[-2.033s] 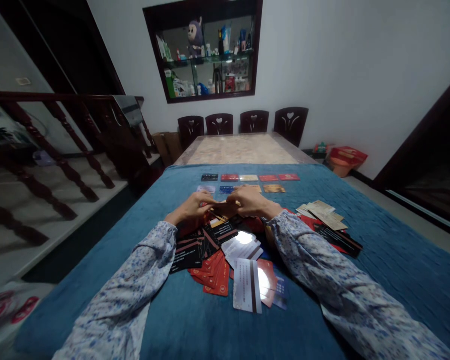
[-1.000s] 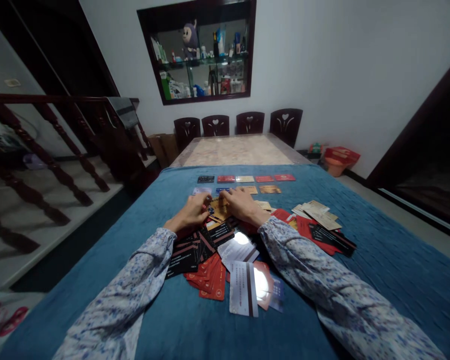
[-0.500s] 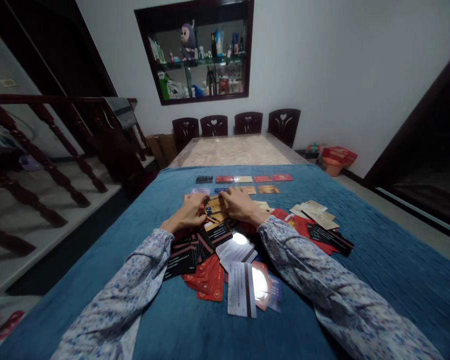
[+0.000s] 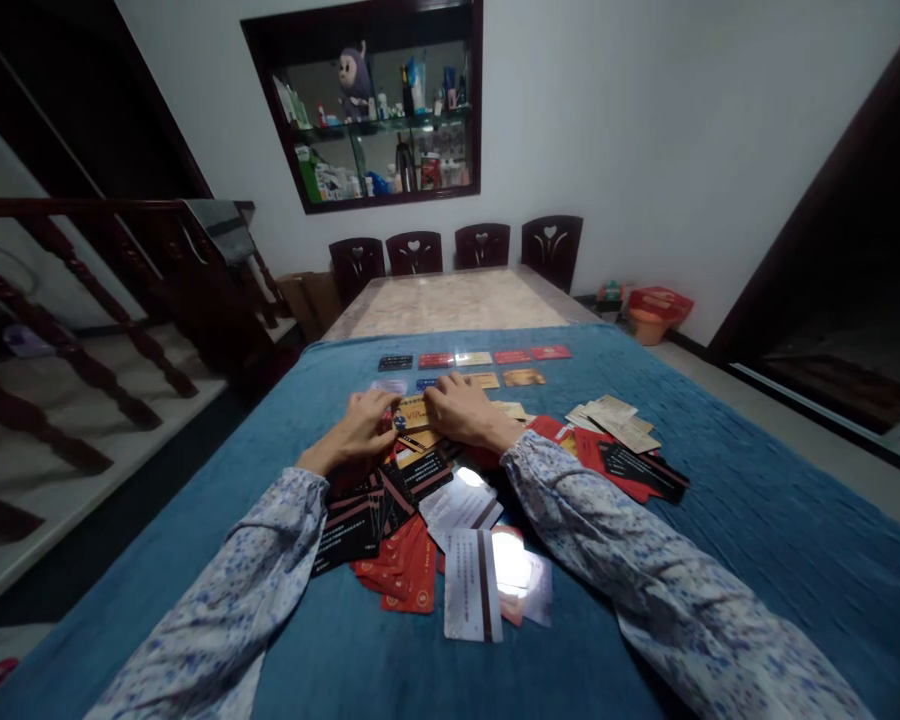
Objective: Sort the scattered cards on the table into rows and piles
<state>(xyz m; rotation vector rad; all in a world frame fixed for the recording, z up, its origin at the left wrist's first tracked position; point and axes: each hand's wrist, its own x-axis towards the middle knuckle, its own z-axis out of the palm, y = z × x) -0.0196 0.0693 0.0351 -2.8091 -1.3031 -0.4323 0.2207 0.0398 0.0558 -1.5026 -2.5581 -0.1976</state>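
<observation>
My left hand (image 4: 361,428) and my right hand (image 4: 466,412) grip a gold card (image 4: 414,414) marked VIP by its two ends, just above the pile. Under and in front of them lie fanned black cards (image 4: 351,530), overlapping red cards (image 4: 411,572) and pale silver cards (image 4: 461,580) with dark stripes, some washed out by glare. Past my fingers, cards lie in two rows; the far row includes a black card (image 4: 395,362) and a red card (image 4: 551,352), the near row a gold-brown card (image 4: 523,377). My right hand hides part of the near row.
A blue cloth (image 4: 720,560) covers the near part of the long table (image 4: 450,300). Beside my right forearm lies another heap with cream cards (image 4: 619,425) and black cards (image 4: 645,470). Several dark chairs (image 4: 482,246) stand at the far end; a wooden railing (image 4: 67,400) is at left.
My view has turned slightly to the right, so the whole scene sits further left. Both hands stay on the gold card, whose face now shows a little more squarely.
</observation>
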